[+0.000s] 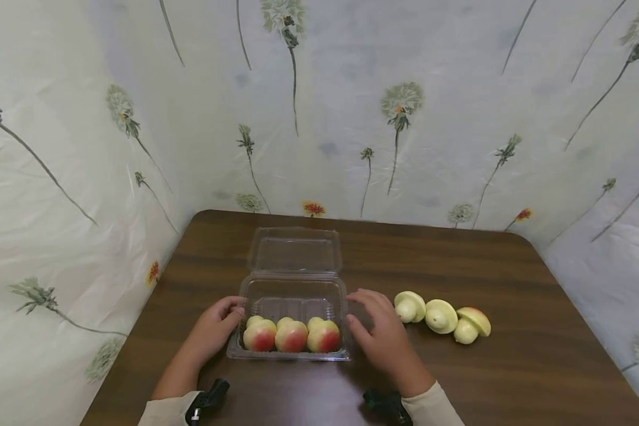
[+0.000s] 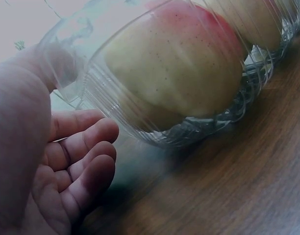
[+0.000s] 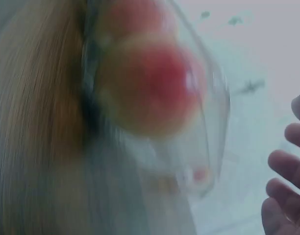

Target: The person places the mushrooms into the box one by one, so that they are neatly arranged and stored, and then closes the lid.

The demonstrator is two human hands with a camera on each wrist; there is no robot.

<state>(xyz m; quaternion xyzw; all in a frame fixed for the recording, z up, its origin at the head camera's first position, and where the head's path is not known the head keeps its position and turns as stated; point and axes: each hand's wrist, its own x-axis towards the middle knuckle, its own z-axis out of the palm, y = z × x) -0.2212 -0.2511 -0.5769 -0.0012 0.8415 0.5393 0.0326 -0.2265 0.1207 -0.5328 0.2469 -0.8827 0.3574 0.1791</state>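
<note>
A clear plastic clamshell box [image 1: 293, 290] stands with its lid raised behind it. Three red-and-yellow peach-like fruits [image 1: 291, 336], each with a pale knob behind, sit in a row along its front. My left hand [image 1: 215, 328] is at the box's left wall, thumb and forefinger at the rim. In the left wrist view its other fingers [image 2: 93, 139] lie loosely bent beside the wall. By the right wall is my right hand [image 1: 380, 331], fingers spread. The blurred right wrist view shows its fingers [image 3: 289, 166] apart from the box, holding nothing.
Right of my right hand lie three pale yellow mushroom-shaped pieces [image 1: 441, 316] in a row, the rightmost showing a red blush. Everything stands on a dark brown wooden table [image 1: 511, 378]. A dandelion-patterned sheet [image 1: 341, 106] rises behind the table's back edge and at the sides.
</note>
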